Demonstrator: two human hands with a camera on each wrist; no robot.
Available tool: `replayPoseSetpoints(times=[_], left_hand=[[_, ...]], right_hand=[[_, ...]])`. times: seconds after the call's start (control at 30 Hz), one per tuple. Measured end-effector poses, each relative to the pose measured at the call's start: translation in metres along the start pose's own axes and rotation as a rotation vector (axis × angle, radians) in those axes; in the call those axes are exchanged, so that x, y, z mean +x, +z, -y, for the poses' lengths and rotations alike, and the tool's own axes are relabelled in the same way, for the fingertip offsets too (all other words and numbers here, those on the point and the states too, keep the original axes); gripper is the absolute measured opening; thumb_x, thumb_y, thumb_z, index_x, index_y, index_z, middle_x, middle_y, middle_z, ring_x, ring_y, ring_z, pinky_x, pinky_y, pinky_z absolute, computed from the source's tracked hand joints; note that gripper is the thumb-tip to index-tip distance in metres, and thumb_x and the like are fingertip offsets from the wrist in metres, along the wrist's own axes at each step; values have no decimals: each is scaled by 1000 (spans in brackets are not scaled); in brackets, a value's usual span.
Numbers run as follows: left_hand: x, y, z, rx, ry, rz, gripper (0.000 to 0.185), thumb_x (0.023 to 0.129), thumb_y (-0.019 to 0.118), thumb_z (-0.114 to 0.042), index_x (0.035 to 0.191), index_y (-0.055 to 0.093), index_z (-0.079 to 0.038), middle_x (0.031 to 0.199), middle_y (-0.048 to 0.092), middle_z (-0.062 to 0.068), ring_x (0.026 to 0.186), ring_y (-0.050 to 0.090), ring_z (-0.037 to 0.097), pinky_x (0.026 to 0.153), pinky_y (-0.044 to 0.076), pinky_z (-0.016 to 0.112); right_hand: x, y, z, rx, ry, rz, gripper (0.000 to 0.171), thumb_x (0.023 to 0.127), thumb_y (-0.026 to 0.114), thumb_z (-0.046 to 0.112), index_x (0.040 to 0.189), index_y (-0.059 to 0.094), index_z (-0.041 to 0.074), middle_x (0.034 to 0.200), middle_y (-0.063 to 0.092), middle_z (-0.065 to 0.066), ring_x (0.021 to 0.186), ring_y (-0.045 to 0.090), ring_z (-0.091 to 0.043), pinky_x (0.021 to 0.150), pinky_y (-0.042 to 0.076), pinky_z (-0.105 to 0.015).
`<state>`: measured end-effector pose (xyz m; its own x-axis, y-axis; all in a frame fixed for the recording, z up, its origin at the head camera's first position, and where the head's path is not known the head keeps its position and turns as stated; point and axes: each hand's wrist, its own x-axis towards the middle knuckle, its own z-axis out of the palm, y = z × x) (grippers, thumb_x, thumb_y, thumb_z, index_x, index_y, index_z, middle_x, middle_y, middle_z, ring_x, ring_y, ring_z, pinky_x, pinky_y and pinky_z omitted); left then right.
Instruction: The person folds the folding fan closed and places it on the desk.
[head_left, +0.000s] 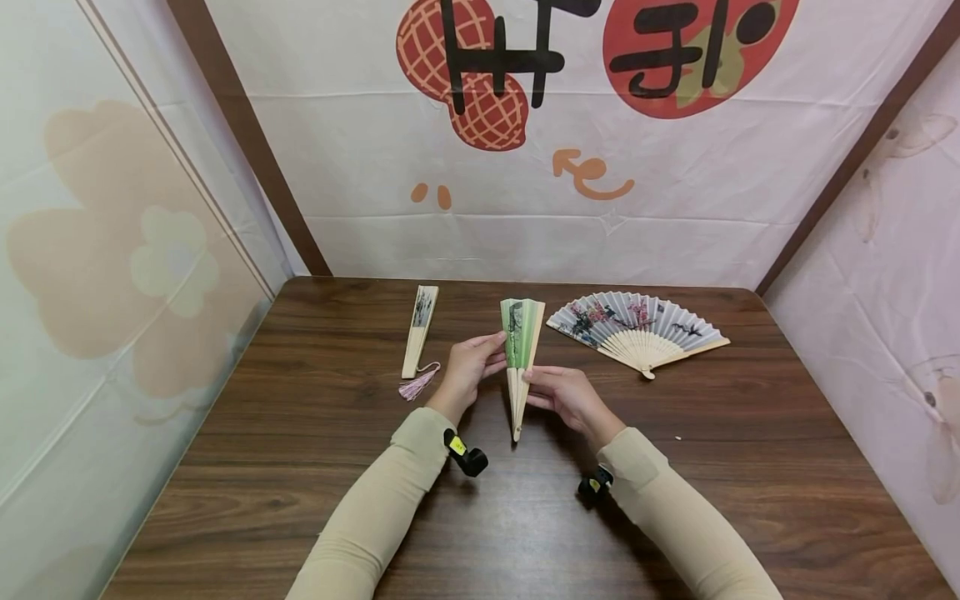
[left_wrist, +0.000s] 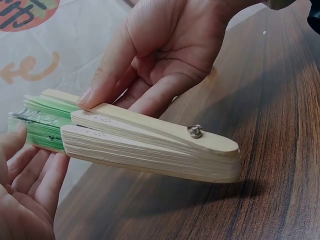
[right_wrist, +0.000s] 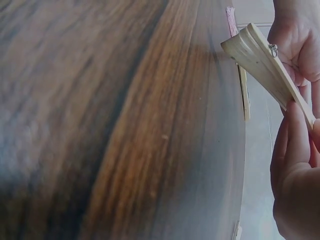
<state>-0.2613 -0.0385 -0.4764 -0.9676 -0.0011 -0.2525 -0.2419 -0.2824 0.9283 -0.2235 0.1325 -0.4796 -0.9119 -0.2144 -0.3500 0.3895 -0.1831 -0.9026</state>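
A green folding fan (head_left: 522, 337) with pale wooden ribs is slightly spread between both hands, above the middle of the table. My left hand (head_left: 470, 367) grips its green leaf from the left side, thumb on top. On the other side my right hand (head_left: 570, 393) pinches the right outer rib between thumb and fingers. In the left wrist view the fan's ribs (left_wrist: 150, 142) lie partly parted, and a small metal ring (left_wrist: 195, 131) sits at the pivot end. That end hangs just above the wood. The right wrist view shows the fan (right_wrist: 267, 65) from its pivot end.
A closed fan (head_left: 420, 329) with a pink tassel (head_left: 417, 385) lies on the brown table (head_left: 300, 417), left of the hands. To the right rests a spread grey fan (head_left: 637, 325) with floral print. A printed white curtain (head_left: 525, 242) hangs behind the table.
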Motion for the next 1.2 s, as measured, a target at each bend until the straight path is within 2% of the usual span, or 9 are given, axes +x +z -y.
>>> replayPoseSetpoints(times=[0.1,0.3,0.6,0.77,1.1,1.2], left_hand=[[0,0,0,20,-7,-2,36,93,72,-20,117,69,7,94,75,9,77,71,11,79,64,29],[0,1,0,55,-4,7,35,90,74,-19,114,70,5,90,73,3,78,70,12,78,64,29],[4,-1,2,79,-6,3,32,91,74,-17,113,71,6,89,73,1,80,70,11,81,64,30],[3,0,1,71,-11,-2,30,91,73,-16,112,71,6,88,73,1,78,70,11,80,64,29],[1,2,2,82,2,22,37,91,74,-22,115,70,5,104,75,14,84,72,14,81,63,30],[1,2,2,89,0,25,38,90,75,-24,115,71,5,105,75,15,87,72,16,82,63,31]], right_hand=[[1,0,-1,-7,2,-7,37,97,61,4,129,56,-14,88,74,5,86,70,-7,79,63,-26],[1,-2,-2,-8,0,-4,31,97,61,2,124,61,-12,88,73,5,87,70,-8,79,63,-27],[2,-1,-2,-41,4,-5,39,97,61,3,130,54,-16,89,73,5,85,69,-6,80,64,-28],[2,0,-2,-37,16,-18,38,96,62,1,130,56,-14,90,73,4,85,69,-7,79,64,-29],[0,2,-1,-51,18,-12,38,96,63,2,130,56,-14,89,73,3,86,70,-9,81,64,-31],[0,3,-1,-54,21,-18,37,96,63,2,129,57,-14,89,73,3,85,70,-10,82,64,-32]])
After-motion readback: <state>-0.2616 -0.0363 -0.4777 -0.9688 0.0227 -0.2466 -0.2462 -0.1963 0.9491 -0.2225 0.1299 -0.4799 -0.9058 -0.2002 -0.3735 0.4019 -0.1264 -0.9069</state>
